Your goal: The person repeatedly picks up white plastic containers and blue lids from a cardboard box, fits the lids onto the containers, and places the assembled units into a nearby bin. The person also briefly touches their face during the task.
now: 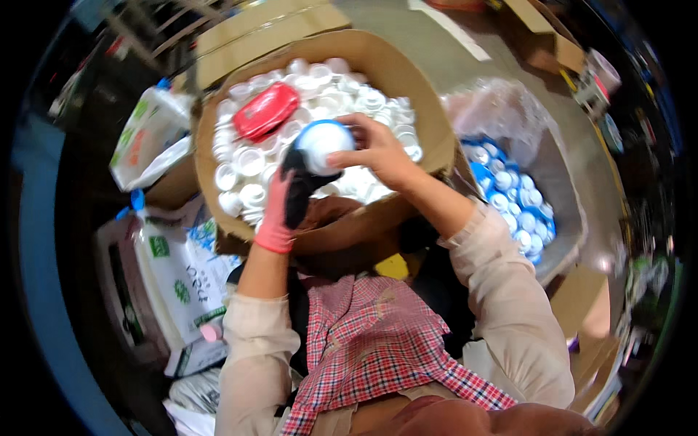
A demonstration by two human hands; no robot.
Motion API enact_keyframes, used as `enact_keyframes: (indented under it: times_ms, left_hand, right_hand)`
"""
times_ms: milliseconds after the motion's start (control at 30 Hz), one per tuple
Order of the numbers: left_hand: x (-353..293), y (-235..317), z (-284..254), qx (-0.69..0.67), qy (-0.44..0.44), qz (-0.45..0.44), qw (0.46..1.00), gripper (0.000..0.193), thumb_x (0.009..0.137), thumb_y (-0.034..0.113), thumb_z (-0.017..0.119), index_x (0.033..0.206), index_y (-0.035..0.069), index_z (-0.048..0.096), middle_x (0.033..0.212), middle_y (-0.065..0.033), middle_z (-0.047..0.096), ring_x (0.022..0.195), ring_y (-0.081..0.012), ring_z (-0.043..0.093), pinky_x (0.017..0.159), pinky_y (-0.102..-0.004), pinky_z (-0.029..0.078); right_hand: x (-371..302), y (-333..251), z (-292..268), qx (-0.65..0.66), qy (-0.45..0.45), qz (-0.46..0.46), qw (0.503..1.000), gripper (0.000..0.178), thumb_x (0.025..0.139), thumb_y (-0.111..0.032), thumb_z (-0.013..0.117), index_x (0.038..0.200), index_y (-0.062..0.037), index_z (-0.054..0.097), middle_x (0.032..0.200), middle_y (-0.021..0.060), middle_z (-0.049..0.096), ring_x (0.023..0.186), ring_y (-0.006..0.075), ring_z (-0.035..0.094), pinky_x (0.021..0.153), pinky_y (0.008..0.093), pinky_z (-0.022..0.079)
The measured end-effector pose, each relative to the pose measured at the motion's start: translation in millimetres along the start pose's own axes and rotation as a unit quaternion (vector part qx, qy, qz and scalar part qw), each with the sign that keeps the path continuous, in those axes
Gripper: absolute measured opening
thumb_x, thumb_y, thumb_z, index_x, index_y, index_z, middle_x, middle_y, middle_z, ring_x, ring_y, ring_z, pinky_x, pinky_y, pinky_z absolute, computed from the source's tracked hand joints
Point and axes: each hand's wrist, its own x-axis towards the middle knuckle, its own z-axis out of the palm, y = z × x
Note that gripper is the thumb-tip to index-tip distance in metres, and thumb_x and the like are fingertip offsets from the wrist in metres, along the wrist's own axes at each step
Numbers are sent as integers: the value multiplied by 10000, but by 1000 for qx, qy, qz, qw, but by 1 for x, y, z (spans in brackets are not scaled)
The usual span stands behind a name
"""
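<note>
Over the near middle of a big cardboard box (429,138), I hold a round white cap with a blue rim (324,145) in both hands. My left hand (292,190), in a pink and black glove, is wrapped around its lower left side. The bare fingers of my right hand (379,152) grip it from the right, the thumb lying across its white face. White plastic caps (251,161) fill the box beneath. Among them, left of my hands, lies a shiny red pouch-like thing (267,111).
To the right, a box (571,189) with a clear plastic liner (502,109) holds many blue and white caps (520,207). Printed white sacks (171,269) lie at the left. A closed carton (269,33) stands behind the big box.
</note>
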Motion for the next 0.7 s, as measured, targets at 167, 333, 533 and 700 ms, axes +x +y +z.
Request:
enact_keyframes:
  times_ms: [167,333,533,700]
  left_hand:
    - [10,-18,-14,-74,-125,35,989,587,960,279,514,1445,21,306,1440,-135,403,1320,-278,416,1043,-453,426]
    - [6,-30,10,77,-151,-45,985,427,988,254,472,1340,14,497,1302,-122,546,1161,-222,551,959,-386,473]
    - [-2,-40,49,231,-196,-60,951,368,967,205,536,1268,-5,556,1206,-94,609,1080,-171,572,921,-292,450]
    - [5,-73,67,214,-210,-104,948,359,969,225,533,1240,-7,572,1175,-101,623,1056,-171,578,923,-297,444]
  right_hand:
    - [-36,-3,-25,-50,57,-108,991,738,686,-173,853,1290,-85,440,1135,98,558,1079,208,542,918,351,471]
    - [-152,21,-174,-185,331,-87,921,789,631,-236,881,1303,-88,493,1245,102,537,1139,241,535,966,372,444]
    - [-346,60,-384,-474,567,176,650,724,615,-293,863,1219,-67,534,1129,205,642,1040,342,625,891,410,489]
    - [-418,82,-441,-558,436,481,517,689,707,-325,754,1260,-42,454,1172,247,604,1077,404,603,903,459,498]
